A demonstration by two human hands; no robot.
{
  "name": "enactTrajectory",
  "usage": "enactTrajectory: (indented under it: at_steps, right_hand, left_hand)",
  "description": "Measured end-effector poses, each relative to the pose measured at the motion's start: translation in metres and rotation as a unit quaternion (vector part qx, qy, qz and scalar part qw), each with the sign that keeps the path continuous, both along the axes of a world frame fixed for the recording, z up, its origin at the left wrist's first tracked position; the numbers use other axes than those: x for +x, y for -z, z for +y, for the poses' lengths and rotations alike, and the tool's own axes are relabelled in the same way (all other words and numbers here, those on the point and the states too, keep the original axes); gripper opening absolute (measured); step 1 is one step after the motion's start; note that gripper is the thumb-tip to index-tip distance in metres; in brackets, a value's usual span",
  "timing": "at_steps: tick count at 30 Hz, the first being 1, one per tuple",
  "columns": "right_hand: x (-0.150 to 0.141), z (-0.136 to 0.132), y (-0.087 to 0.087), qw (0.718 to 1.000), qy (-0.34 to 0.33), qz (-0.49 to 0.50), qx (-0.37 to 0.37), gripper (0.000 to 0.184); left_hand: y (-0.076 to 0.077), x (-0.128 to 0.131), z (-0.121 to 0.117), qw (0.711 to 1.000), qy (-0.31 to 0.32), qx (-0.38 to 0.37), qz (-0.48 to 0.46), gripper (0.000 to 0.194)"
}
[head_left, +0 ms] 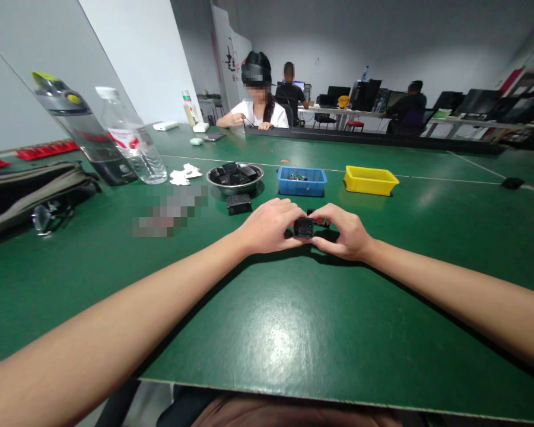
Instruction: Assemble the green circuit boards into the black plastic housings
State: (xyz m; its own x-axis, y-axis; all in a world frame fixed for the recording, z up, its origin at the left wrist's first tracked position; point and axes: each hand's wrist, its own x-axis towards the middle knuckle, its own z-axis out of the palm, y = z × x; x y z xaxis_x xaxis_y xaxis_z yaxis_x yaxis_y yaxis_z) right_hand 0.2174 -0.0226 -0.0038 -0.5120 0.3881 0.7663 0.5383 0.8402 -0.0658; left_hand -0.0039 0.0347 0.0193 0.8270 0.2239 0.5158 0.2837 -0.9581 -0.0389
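Note:
Between my two hands, just above or on the green table, is a small black plastic housing (303, 228) whose hollow side faces me. My left hand (271, 226) grips it from the left, with the thumb below and the fingers over the top. From the right, the fingertips of my right hand (345, 231) pinch its other edge. A further dark piece shows partly behind the right fingers; whether it joins the housing I cannot tell. Beyond my left hand lies a black plastic case (239, 204), in front of a metal bowl (235, 189) full of similar black parts.
A blue bin (301, 187) with small metallic pieces and a yellow bin (371, 180) stand past my hands. Left are a water bottle (136, 145), a grey sports bottle (86, 130), crumpled tissue (186, 174) and a bag (40, 193). A person (260, 107) sits across the table (267, 332).

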Motion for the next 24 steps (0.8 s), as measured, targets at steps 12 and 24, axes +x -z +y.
enactTrajectory:
  at_steps: [12, 24]
  right_hand:
    - [0.002, 0.003, 0.003, 0.968, 0.109, 0.168, -0.154, 0.019]
    - [0.001, 0.017, 0.002, 0.850, 0.055, 0.323, -0.413, 0.018]
  left_hand:
    - [0.011, 0.004, 0.011, 0.998, -0.046, -0.044, 0.002, 0.059]
    - [0.014, 0.029, 0.044, 0.982, -0.052, -0.154, 0.091, 0.021]
